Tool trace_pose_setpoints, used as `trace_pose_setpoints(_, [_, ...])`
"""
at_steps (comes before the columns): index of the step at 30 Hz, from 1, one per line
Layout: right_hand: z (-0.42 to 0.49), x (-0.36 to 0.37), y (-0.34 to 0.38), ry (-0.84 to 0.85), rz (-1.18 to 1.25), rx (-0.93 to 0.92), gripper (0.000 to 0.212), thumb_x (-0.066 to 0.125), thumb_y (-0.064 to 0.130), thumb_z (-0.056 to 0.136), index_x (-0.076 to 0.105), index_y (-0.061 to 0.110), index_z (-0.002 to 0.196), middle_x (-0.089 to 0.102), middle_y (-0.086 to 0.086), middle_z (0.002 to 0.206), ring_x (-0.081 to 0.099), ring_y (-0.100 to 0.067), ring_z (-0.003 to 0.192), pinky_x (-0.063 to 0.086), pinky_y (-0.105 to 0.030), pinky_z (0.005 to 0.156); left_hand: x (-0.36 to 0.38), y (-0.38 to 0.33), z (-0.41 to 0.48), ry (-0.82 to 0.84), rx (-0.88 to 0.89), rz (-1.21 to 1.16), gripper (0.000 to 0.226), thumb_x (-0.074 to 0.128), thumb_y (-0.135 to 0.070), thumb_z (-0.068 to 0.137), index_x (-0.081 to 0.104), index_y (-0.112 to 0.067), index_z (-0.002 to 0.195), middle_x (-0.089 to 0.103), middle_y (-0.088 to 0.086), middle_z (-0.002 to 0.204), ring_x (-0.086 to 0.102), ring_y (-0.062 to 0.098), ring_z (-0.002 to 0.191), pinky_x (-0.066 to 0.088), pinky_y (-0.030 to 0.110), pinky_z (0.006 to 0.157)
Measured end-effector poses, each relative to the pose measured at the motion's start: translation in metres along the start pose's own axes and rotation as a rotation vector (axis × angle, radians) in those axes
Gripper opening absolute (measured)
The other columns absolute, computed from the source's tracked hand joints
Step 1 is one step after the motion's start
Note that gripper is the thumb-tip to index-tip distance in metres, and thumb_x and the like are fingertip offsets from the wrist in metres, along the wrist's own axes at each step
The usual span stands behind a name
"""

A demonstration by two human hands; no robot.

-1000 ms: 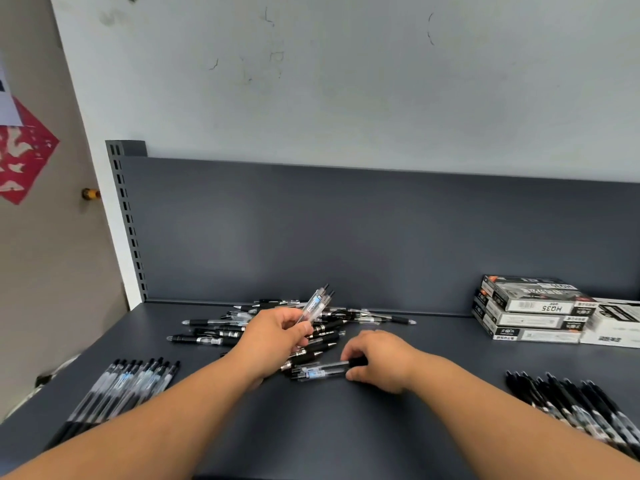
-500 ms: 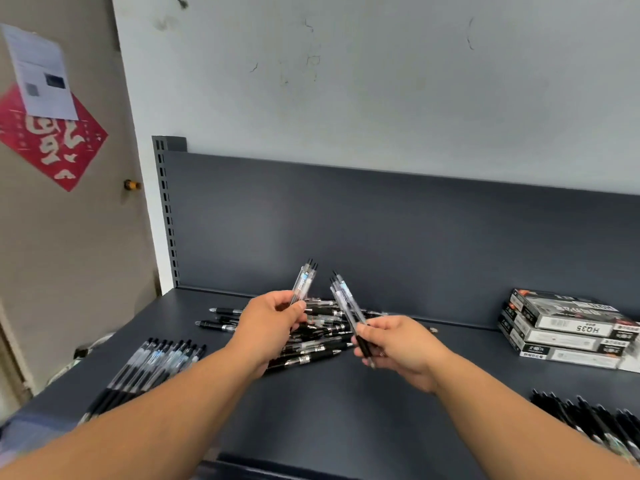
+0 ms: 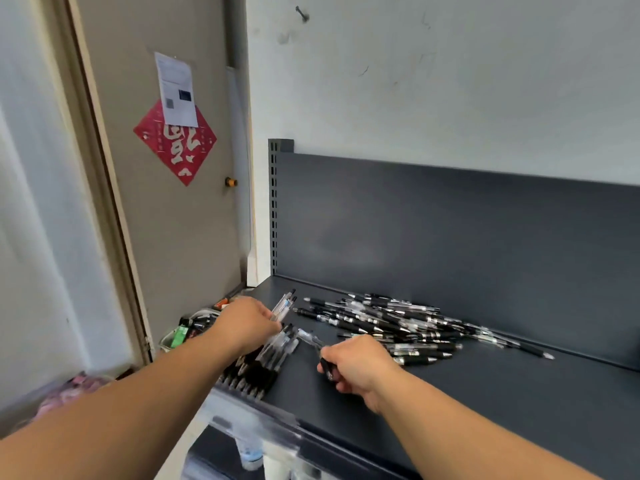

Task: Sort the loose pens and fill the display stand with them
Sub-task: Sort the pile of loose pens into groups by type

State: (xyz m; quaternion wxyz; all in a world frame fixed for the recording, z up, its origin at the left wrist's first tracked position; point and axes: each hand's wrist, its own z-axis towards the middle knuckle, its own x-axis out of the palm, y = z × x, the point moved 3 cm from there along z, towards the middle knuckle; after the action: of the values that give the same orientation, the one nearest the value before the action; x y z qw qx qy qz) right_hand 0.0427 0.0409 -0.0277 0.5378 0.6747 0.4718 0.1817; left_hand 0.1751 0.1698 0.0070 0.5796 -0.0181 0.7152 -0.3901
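My left hand (image 3: 247, 323) grips a few clear-barrelled pens (image 3: 284, 304), their tips pointing up and away over the shelf's left end. Just below it lies a sorted row of clear pens (image 3: 266, 358) side by side near the shelf's front-left corner. My right hand (image 3: 356, 363) holds clear pens (image 3: 310, 337) that angle up-left toward that row. A loose pile of black and clear pens (image 3: 391, 322) is spread across the dark shelf (image 3: 485, 393) to the right of both hands. No display stand shows in the head view.
The shelf's dark back panel (image 3: 450, 237) rises behind the pile. Left of the shelf stands a door with a red paper square (image 3: 175, 142), and a small tray of items (image 3: 187, 332) sits low beside it. Blurred things lie under the shelf's front edge.
The view has swung left. Both hands moved left and down with their pens, from above the pile to the sorted row at the shelf's left end.
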Motion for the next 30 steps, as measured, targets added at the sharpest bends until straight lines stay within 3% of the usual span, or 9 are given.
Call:
trace_pose_setpoints(5, [0.001,0.024,-0.001,0.027,-0.131,-0.052,0.015,0.054,0.017,0.095,0.061,0.005,0.093,0.061,-0.006,0.065,0.055,-0.014,0.049,0.051,-0.023,0.048,0.008,0.004,-0.001,0.049,0.034,0.219,0.016,0.070,-0.032,0.080,0.056,-0.024,0.082,0.058,0.003,0.078,0.051,0.019,0.070,0.043,0.023,0.067])
trace_pose_setpoints(8, [-0.001,0.028,0.003,-0.016,-0.355,-0.160,0.020,0.056,0.027,0.093,0.059,0.008,0.094,0.068,-0.009,0.073,0.061,-0.018,0.055,0.058,-0.031,0.058,0.013,0.004,0.001,0.042,0.064,0.256,0.026,0.070,-0.035,0.080,0.065,-0.024,0.103,0.069,0.004,0.104,0.062,0.020,0.092,0.046,0.024,0.080])
trace_pose_setpoints(11, [-0.006,0.028,0.010,-0.074,-0.597,-0.255,0.037,0.058,0.045,0.087,0.060,0.009,0.079,0.071,-0.014,0.082,0.068,-0.028,0.075,0.058,-0.040,0.075,0.015,0.007,0.003,0.022,0.083,0.232,0.037,0.070,-0.037,0.080,0.060,-0.024,0.113,0.067,0.003,0.111,0.061,0.018,0.097,0.045,0.025,0.083])
trace_pose_setpoints(15, [-0.011,0.033,0.010,-0.044,-0.572,-0.256,0.029,0.061,0.048,0.085,0.051,0.022,0.078,0.070,-0.008,0.087,0.068,-0.025,0.083,0.057,-0.041,0.079,0.016,0.011,0.006,0.015,0.108,0.135,0.048,0.070,-0.039,0.082,0.057,-0.021,0.125,0.066,-0.001,0.109,0.062,0.014,0.098,0.045,0.020,0.082])
trace_pose_setpoints(18, [-0.009,0.030,0.008,-0.057,-0.553,-0.270,0.022,0.063,0.044,0.086,0.059,0.024,0.093,0.068,-0.001,0.093,0.065,-0.019,0.089,0.055,-0.034,0.084,0.013,0.011,0.007,0.015,0.142,0.111,0.041,0.068,-0.036,0.085,0.060,-0.022,0.123,0.068,-0.003,0.107,0.062,0.012,0.095,0.045,0.018,0.080])
trace_pose_setpoints(22, [-0.008,0.028,0.007,-0.064,-0.600,-0.317,0.049,0.069,0.039,0.085,0.054,0.024,0.129,0.059,0.007,0.120,0.054,-0.011,0.112,0.042,-0.020,0.092,0.007,0.012,0.009,0.015,0.161,0.142,0.035,0.066,-0.034,0.086,0.063,-0.021,0.120,0.069,-0.003,0.107,0.063,0.013,0.097,0.045,0.020,0.083])
trace_pose_setpoints(26, [-0.007,0.035,0.008,-0.027,-0.570,-0.344,0.054,0.073,0.036,0.082,0.053,0.026,0.132,0.056,0.007,0.127,0.054,-0.010,0.116,0.043,-0.023,0.099,-0.002,0.014,0.010,0.034,0.184,0.113,0.031,0.065,-0.023,0.087,0.064,-0.021,0.118,0.067,-0.008,0.097,0.062,0.009,0.091,0.045,0.017,0.080])
trace_pose_setpoints(30, [-0.005,0.040,0.009,-0.045,-0.630,-0.379,0.058,0.072,0.037,0.082,0.050,0.027,0.135,0.047,0.005,0.133,0.051,-0.014,0.120,0.043,-0.030,0.102,-0.008,0.018,0.009,0.071,0.218,0.161,0.033,0.063,-0.017,0.088,0.063,-0.023,0.120,0.067,-0.008,0.106,0.059,0.006,0.090,0.041,0.014,0.078])
